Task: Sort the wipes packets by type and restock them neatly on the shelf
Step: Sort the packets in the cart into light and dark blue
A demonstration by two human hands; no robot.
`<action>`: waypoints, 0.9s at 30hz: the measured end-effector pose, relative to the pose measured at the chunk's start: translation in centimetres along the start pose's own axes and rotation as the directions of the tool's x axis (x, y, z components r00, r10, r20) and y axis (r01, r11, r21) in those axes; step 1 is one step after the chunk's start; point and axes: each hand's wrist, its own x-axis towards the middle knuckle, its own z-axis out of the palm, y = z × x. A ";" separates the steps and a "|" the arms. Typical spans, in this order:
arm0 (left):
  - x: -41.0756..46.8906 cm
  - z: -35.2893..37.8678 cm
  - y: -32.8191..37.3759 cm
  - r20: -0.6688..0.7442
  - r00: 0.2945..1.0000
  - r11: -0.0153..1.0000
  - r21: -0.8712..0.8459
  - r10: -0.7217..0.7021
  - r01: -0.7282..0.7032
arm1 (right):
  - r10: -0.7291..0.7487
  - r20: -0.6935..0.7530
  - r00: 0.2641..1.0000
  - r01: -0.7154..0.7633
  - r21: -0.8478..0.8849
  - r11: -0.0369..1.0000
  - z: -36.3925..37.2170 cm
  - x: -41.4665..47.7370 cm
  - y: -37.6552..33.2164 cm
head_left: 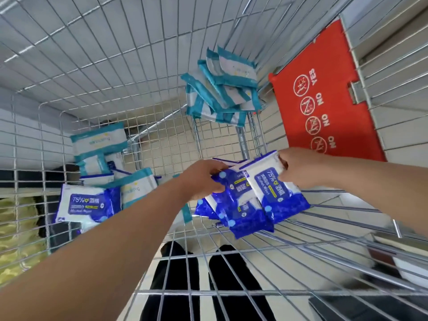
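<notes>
Fan of glossy blue-and-white wipes packets (240, 205), flat soft plastic pouches printed "75%", is held just above the cart's wire bottom, centre-right. The pouches overlap, their film crinkled and catching light.

The left hand (203, 179) grips the fan's left edge, fingers curled round it. The right hand (298, 167) pinches the white end of the uppermost packet (278, 191), fingers bent over its edge.

A single blue-and-white packet (85, 205) leans at the lower left of the basket. Just above it lie loose teal-and-white packets (99, 144) of the same pouch shape, with a matte white face and teal borders — tumbled, not aligned. A separate teal-and-white stack (222, 89) sits unevenly at the far corner, edges splayed.

Everything lies inside a silver wire-mesh cart (92, 66), a grid of thin bright rods with walls rising on all sides. A red plastic panel (324, 100) with circular icons and "YES"/"NO" lettering stands at the right, close to the teal stack.

Seen through the mesh are a pale tiled floor (176, 147) and, at the bottom edge, the person's dark legs (176, 274).
</notes>
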 end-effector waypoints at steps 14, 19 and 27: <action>0.8 0.1 0.1 -0.053 0.998 0.997 -0.070 0.038 -0.042 | -0.221 -0.051 0.974 0.192 -0.335 0.922 -0.3 0.0 -1.0; -0.8 -2.2 -0.6 -0.172 0.979 0.992 0.092 0.107 -0.092 | -0.235 -0.085 0.968 0.191 -0.356 0.915 -2.2 -0.2 -3.2; -7.2 -10.9 -7.3 -0.353 0.929 0.929 0.369 0.109 0.031 | -0.391 -0.202 0.898 0.338 -0.254 0.906 0.1 0.9 -12.8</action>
